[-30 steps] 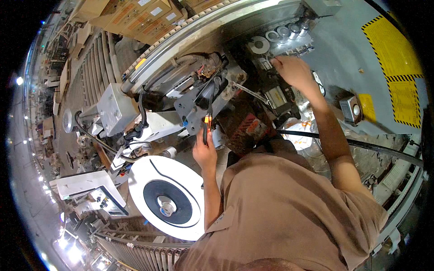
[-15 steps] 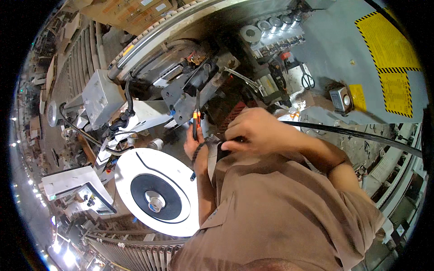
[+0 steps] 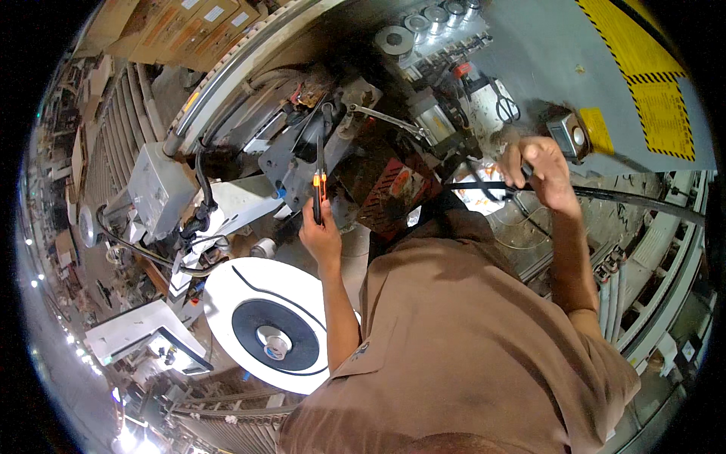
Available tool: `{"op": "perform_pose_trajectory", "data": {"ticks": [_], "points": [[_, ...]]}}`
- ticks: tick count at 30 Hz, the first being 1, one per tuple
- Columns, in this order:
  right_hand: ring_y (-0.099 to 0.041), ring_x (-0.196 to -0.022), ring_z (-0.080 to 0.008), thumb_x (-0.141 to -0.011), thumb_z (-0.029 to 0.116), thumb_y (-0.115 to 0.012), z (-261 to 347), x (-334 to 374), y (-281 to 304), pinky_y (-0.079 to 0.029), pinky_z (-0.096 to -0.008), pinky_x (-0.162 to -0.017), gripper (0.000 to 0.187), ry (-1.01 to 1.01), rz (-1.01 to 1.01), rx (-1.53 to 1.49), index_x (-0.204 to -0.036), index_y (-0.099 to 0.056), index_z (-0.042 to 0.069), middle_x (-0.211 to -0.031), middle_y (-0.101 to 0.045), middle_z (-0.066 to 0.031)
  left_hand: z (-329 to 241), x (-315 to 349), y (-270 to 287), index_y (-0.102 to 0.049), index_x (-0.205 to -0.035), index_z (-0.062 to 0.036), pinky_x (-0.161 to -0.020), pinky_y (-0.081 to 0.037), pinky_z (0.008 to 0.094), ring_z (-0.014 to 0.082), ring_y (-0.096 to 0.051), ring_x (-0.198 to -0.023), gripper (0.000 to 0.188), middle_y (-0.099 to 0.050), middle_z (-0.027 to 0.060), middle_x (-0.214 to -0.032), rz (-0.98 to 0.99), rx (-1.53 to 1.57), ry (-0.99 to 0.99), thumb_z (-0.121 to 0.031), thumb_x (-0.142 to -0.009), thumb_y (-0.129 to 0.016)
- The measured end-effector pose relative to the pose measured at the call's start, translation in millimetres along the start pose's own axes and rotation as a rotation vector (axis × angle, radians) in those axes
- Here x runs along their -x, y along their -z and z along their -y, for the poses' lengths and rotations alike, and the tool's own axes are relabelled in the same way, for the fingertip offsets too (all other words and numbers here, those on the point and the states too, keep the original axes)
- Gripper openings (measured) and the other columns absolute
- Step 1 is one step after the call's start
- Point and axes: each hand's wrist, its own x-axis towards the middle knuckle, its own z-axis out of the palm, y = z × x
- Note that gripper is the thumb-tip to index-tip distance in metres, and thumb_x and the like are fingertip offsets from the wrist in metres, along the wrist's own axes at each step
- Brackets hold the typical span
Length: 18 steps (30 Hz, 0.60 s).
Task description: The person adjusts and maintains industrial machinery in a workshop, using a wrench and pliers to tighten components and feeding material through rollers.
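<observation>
My left hand (image 3: 321,238) grips pliers (image 3: 320,185) with orange and black handles, their slim dark jaws pointing away from me. Beyond the jaws lies a grey metal plate (image 3: 286,172) with holes, part of a machine. My right hand (image 3: 541,172) is raised over a thick black cable (image 3: 635,198) that runs across to the right edge. Its fingers are curled, with a small dark thing showing between them; what it is cannot be made out. The hand covers part of the cable, so whether it grips the cable is unclear.
A white reel (image 3: 227,291) with a black centre stands at my left. Scissors (image 3: 505,102) and several metal rolls (image 3: 435,19) lie on the grey surface ahead. A red striped board (image 3: 393,189) sits between my hands. Roller conveyors (image 3: 128,113) run along the left.
My right hand has moved from close to my chest out to the right, over the black cable. The dark cord at my left wrist no longer shows. My left hand still holds the pliers.
</observation>
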Motion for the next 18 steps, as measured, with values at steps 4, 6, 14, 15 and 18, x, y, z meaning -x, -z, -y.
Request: {"op": "perform_pose_trajectory", "data": {"ticks": [4,6,14,15,18], "points": [[-0.051,-0.057,-0.0153,-0.099,0.034,-0.061,-33.4,48.5,37.8,-0.042,-0.0358,-0.057,0.043,-0.454,0.16,0.707,-0.071,-0.058,0.001,-0.061,-0.056,-0.0037,-4.3,-10.9,-7.3,-0.065,-0.114,-0.002,-0.059,-0.049,0.0348,0.022,-0.064,-0.061,0.037,-0.066,0.0106,-0.074,-0.001,0.023,-0.091,-0.037,-0.103,-0.06],[-0.06,-0.06,-0.0291,-0.094,0.038,-0.064,-66.8,79.3,47.1,-0.048,-0.0447,-0.063,0.041,-0.478,0.153,1.06,-0.078,-0.067,0.001,-0.067,-0.065,-0.014,-6.4,-13.5,-11.9,-0.065,-0.116,-0.0017,-0.059,-0.049,0.0343,0.0205,-0.065,-0.062,0.038,-0.067,0.0097,-0.074,0.067,0.029,-0.037,-0.037,-0.102,-0.061],[-0.064,-0.103,-0.0313,-0.097,0.037,-0.059,-226.1,283.8,226.0,-0.053,-0.0448,-0.087,0.042,-1.108,0.106,2.002,-0.124,-0.064,0.005,-0.121,-0.063,-0.0164,-23.5,-20.2,-22.8,-0.065,-0.119,0.0,-0.061,-0.051,0.0331,0.0174,-0.067,-0.066,0.042,-0.07,0.0104,-0.075,0.125,0.029,0.035,-0.038,-0.101,-0.063],[-0.062,-0.111,-0.0313,-0.099,0.038,-0.057,-231.8,318.4,261.2,-0.052,-0.0451,-0.09,0.044,-1.145,-0.044,2.109,-0.131,-0.061,0.006,-0.129,-0.061,-0.0157,-22.9,-20.9,-25.2,-0.065,-0.119,0.0002,-0.062,-0.051,0.0329,0.0175,-0.067,-0.067,0.042,-0.07,0.0105,-0.076,0.122,0.043,0.024,-0.038,-0.101,-0.063],[-0.059,-0.118,-0.0328,-0.096,0.044,-0.06,-224.0,329.4,300.9,-0.05,-0.0456,-0.097,0.051,-1.391,-0.001,1.95,-0.133,-0.061,0.008,-0.135,-0.058,-0.0159,-15.0,-22.8,-23.1,-0.066,-0.12,0.0008,-0.062,-0.051,0.0316,0.0167,-0.067,-0.067,0.041,-0.071,0.0103,-0.076,0.101,-0.009,-0.021,-0.035,-0.101,-0.064]]}}
